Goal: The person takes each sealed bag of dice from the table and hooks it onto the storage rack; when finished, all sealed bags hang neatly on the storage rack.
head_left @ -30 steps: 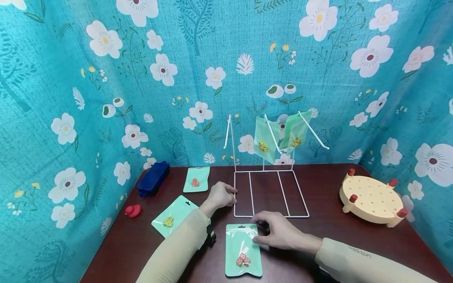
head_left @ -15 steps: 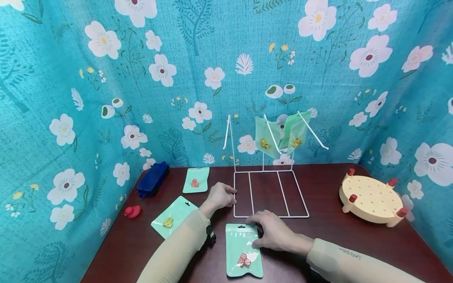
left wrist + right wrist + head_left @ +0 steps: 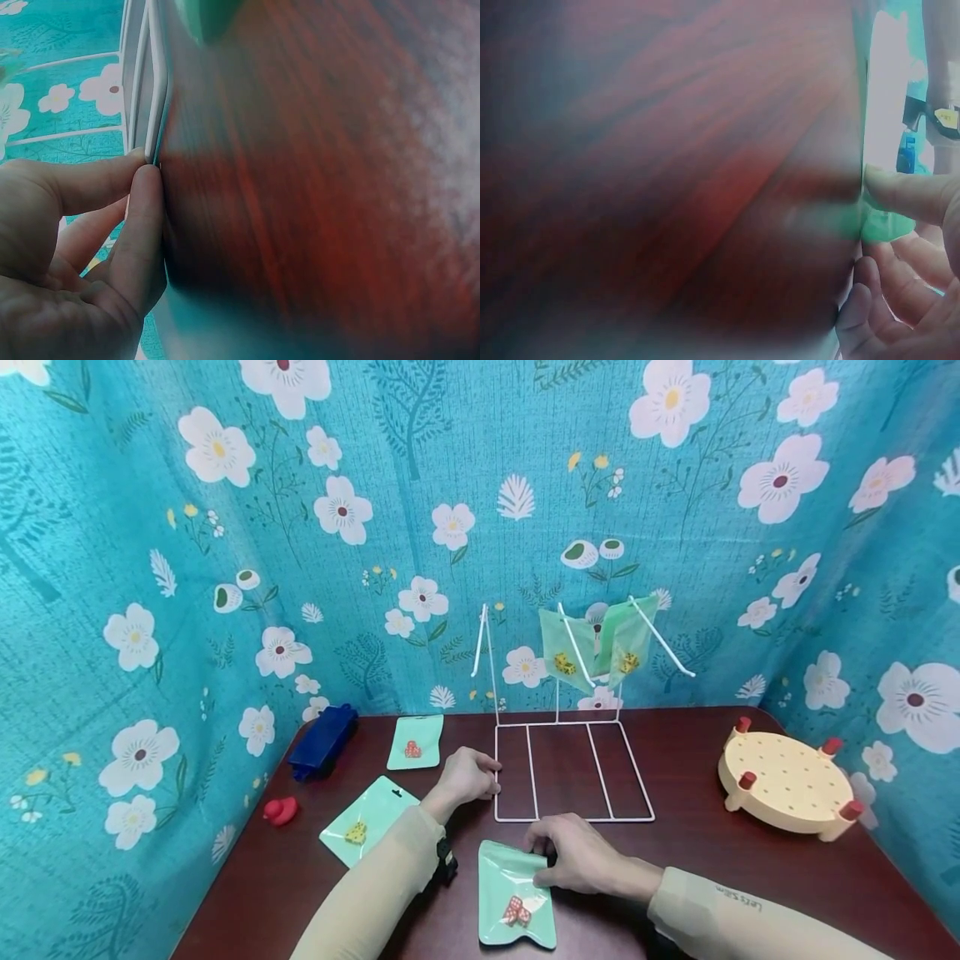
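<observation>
1. One flowered curtain (image 3: 450,468) hangs behind, probably as a plain screen.
2. One brown counter (image 3: 697,777) carries everything else.
3. One white rack (image 3: 557,723) with three arms stands on it; the left hand (image 3: 468,775) pinches its left base wire, likely so it won't slide.
4. One round stand (image 3: 787,781) sits well apart at the right, four red-tipped legs upward, perhaps to leave working room.
5. Three green bags lie on the counter. The right hand (image 3: 573,856) pinches the upper right edge of the front bag (image 3: 498,885), nearest the person, presumably because an edge lifts easily. The left bag (image 3: 375,814) lies beside the left forearm, the back bag (image 3: 420,735) beyond it. The middle hanging bag (image 3: 557,639) and right hanging bag (image 3: 628,631) seem hung by their top slots; overlap may hide another.
6. One blue box (image 3: 324,741), far left.
7. One red duck (image 3: 281,811), near it.
8. Red dice (image 3: 516,912): apparently three inside the front bag; others too small to count.
</observation>
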Available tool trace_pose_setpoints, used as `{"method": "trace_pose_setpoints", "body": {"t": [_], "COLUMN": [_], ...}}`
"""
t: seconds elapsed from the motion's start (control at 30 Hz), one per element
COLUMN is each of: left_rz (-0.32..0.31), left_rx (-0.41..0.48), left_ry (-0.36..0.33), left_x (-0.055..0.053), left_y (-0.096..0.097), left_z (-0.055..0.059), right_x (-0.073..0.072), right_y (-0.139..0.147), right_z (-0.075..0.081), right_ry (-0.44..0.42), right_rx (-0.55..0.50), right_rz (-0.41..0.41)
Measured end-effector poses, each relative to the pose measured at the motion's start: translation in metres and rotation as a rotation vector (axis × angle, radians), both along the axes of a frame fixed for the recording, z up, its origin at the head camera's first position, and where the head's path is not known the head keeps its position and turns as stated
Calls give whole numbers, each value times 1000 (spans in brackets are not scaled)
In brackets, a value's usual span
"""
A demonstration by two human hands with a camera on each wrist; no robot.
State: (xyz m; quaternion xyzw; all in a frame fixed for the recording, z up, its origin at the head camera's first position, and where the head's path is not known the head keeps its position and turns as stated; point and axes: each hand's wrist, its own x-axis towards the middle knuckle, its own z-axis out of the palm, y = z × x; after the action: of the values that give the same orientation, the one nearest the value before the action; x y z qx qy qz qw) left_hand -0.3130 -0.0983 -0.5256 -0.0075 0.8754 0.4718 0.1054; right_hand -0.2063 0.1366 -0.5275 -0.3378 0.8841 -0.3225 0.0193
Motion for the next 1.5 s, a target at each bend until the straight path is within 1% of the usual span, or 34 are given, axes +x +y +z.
{"method": "trace_pose_setpoints", "body": {"t": [0.13, 0.23, 0.33, 0.5, 0.57, 0.67, 0.77, 0.9, 1.0, 1.17, 1.27, 1.43, 1.5], "left_rz": [-6, -7, -6, -3, -4, -5, -12, -23, -19, -20, -24, -31, -35], "left_rx": [9, 17, 20, 19, 20, 18, 13, 10, 7, -1, 1, 2, -14], "left_ry": [-2, -6, -2, 11, 14, 7, 7, 12, -1, -13, -9, 10, 17], "left_x": [0, 0, 1, 4, 4, 4, 4, 5, 4, 3, 4, 6, 7], "left_y": [0, 0, 0, 1, 2, 3, 2, 1, 0, -1, -1, -1, -1], "left_z": [0, 0, 0, 1, 1, 2, 3, 6, 6, 5, 4, 4, 5], "right_x": [1, 2, 4, 7, 7, 8, 9, 9, 9, 9, 9, 11, 12], "right_y": [-1, -2, -3, -6, -7, -6, -5, -3, -3, -2, -1, 2, 3], "right_z": [1, 2, 1, 0, -1, -2, -2, 0, 1, 2, 5, 13, 18], "right_ry": [-22, -22, -4, 34, 25, -15, -22, 45, 101, 170, 195, 225, 245], "right_rx": [-3, -8, -24, -28, -54, -132, -199, -243, -276, -340, -392, -491, -517], "right_rz": [18, 24, 29, 2, -10, -18, -41, -85, -92, -66, -41, 4, 11]}}
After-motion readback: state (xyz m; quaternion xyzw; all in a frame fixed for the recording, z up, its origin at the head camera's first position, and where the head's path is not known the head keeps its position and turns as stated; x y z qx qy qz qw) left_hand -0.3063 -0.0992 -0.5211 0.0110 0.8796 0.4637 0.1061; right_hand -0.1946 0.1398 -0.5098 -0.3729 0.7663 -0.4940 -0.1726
